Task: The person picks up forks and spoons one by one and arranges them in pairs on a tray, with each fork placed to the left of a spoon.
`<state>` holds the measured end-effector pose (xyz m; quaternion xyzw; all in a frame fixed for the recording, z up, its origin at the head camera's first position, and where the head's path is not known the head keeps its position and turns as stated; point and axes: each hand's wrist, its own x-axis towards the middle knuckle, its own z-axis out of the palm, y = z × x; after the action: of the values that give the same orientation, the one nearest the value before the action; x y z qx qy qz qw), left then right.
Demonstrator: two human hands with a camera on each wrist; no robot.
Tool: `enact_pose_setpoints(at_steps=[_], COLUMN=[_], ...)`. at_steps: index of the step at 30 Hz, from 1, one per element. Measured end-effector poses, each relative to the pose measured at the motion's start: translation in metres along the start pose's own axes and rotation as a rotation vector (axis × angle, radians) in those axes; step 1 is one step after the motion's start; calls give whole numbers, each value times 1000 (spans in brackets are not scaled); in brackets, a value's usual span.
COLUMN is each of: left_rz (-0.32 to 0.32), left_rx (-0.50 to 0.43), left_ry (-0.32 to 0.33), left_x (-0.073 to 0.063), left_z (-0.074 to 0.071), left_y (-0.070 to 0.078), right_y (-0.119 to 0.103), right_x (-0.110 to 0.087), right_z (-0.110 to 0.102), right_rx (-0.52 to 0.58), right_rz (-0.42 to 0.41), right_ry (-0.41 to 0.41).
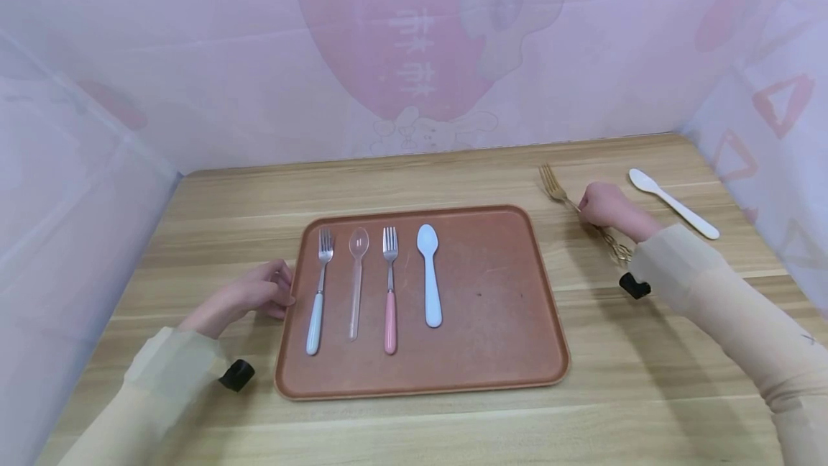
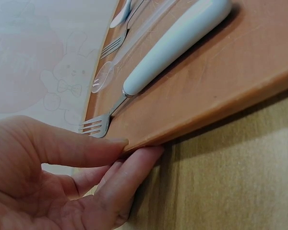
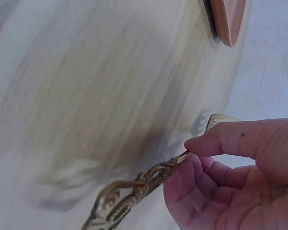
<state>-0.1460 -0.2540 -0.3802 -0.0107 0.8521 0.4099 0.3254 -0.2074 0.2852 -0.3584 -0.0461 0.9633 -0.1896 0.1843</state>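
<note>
My right hand pinches a gold fork by its neck, right of the tray. In the right wrist view the fork's ornate openwork handle hangs slightly above the table, casting a shadow. My left hand grips the left rim of the brown tray, thumb on top and fingers beneath. On the tray lie, left to right, a fork with a pale blue handle, a clear plastic spoon, a fork with a pink handle and a white spoon.
Another white spoon lies on the wooden table at the far right, beyond my right hand. Pale printed sheets stand around the table's back and sides.
</note>
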Motion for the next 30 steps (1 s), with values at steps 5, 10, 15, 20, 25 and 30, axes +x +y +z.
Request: enact_pose_setpoints(at_steps=[5,10,15,20,25,30], left_rz=[0,-3,1,7,10,9], left_rx=[2,5,7,7,-2,-6], left_ry=[0,1,3,1,2,4], left_x=[0,-1,-1,0,0,0], left_z=[0,0,1,1,1,1], left_y=[0,1,0,-1,-1,-1], right_y=[-5,-13,-22,-26,-31,-36], right_x=[-5,-13,-16,-17,-20,-23], right_z=[2,5,9,12,12,11], right_rx=[-13,-31,-50,-44,-49,-62], right_rz=[-7,-35,-44,-42,-53,-61], right_ry=[9,19,7,-9,-12,-9])
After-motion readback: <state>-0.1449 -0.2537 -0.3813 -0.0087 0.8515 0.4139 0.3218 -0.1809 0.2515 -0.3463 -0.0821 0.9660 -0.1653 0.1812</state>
